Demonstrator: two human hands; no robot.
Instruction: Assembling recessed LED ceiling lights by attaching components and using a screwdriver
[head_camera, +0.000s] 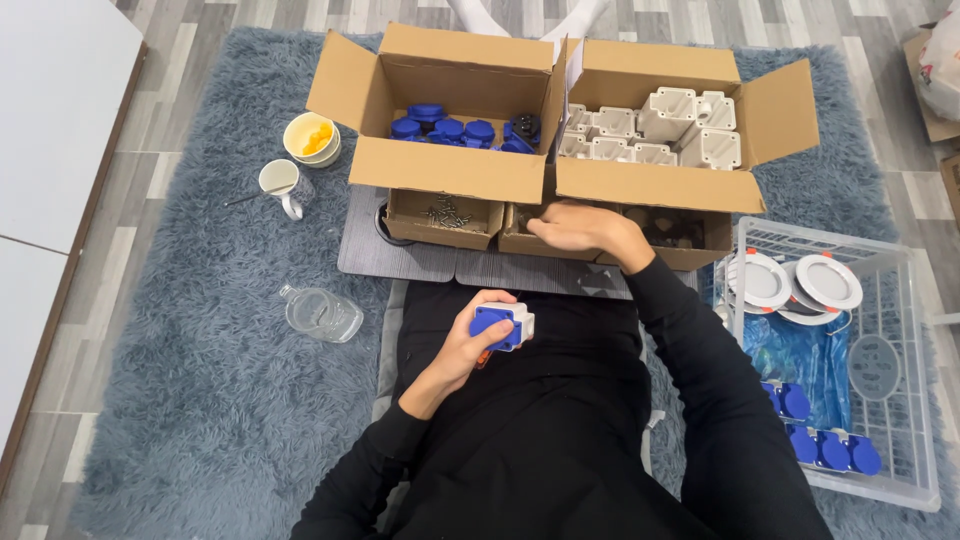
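Left hand (462, 350) grips blue-lidded white socket box (503, 326); right hand (575, 228) at 12 o'clock – fingers curled in small cardboard tray (545, 243), grasp unclear

The single head-worn camera is looking steeply down from close above the left hand (468, 345) and right hand (578, 227).

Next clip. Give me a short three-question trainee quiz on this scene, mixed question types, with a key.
1. True or false: the left hand holds a blue and white socket.
2. Where does the right hand reach? A) the mug B) a small tray in front of the big boxes C) the white basket
3. Fill in: the left box holds ____ caps, and the right box holds white housings.

Key: 1 true; 2 B; 3 blue.
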